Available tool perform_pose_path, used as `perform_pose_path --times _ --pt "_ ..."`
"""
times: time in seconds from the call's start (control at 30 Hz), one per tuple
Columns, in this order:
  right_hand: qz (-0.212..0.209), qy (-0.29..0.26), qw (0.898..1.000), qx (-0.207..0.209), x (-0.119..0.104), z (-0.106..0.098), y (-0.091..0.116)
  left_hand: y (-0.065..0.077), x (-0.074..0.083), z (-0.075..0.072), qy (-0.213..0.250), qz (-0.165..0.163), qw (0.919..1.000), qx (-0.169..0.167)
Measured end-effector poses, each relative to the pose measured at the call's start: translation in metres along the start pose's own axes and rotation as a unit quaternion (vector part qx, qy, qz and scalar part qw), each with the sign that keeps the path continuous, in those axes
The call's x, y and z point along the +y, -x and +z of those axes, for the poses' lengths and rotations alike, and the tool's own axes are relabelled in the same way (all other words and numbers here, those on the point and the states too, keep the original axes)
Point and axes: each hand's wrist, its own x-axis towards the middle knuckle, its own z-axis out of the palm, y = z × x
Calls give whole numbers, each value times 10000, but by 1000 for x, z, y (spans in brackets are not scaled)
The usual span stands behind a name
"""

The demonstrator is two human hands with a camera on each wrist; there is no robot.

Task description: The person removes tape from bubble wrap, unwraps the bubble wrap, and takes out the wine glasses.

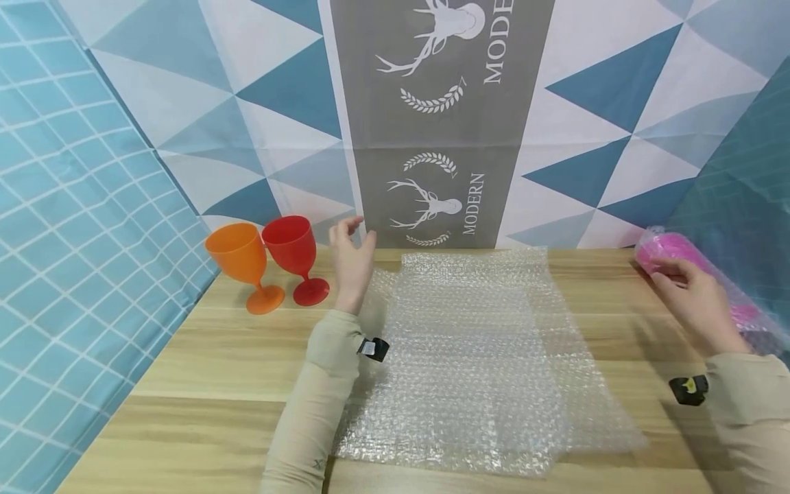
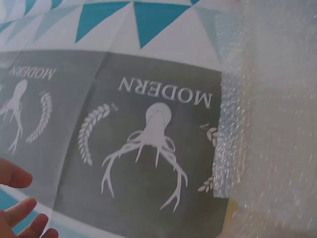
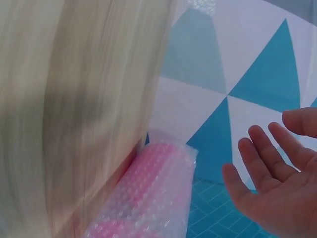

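Pink bundle in bubble wrap (image 1: 688,247) lying at the far right of the frame, along the right edge of a light wood tabletop (image 1: 204,391). The person's right hand (image 1: 697,302) is just beside it, fingers loosely bent and gripping nothing; the right wrist view shows a gap between the fingers and the bundle.

Near the centre left, the left hand (image 1: 354,264) is raised, thumb and fingers apart, holding nothing. Just left of it stand two plastic goblets, both upright: a red goblet (image 1: 290,243), the nearer one, and an orange goblet (image 1: 241,254) farther left.

Clear bubble wrap sheeting (image 1: 469,357) lies flat and overlapping across the middle of the frame, between the two arms. Both arms wear beige sleeves (image 1: 321,405).

Behind, filling the top of the frame, hangs a backdrop (image 1: 432,130) of blue and white triangles with a grey central band showing white deer heads and "MODERN". Blue gridded cloth (image 1: 74,206) covers the left side.
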Motion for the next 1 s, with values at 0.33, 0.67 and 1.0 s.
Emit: perform_pose_path --times 0.33,0.67,1.0 --pt "242 565 9980 -179 9 -14 -8 11 8 22 -771 302 9948 -594" --pt "625 1226 9905 -78 22 -25 -16 21 12 42 -943 240 9912 -899" --pt "774 1609 9835 -296 40 -35 -18 32 10 57 -1670 -47 9722 -1644"
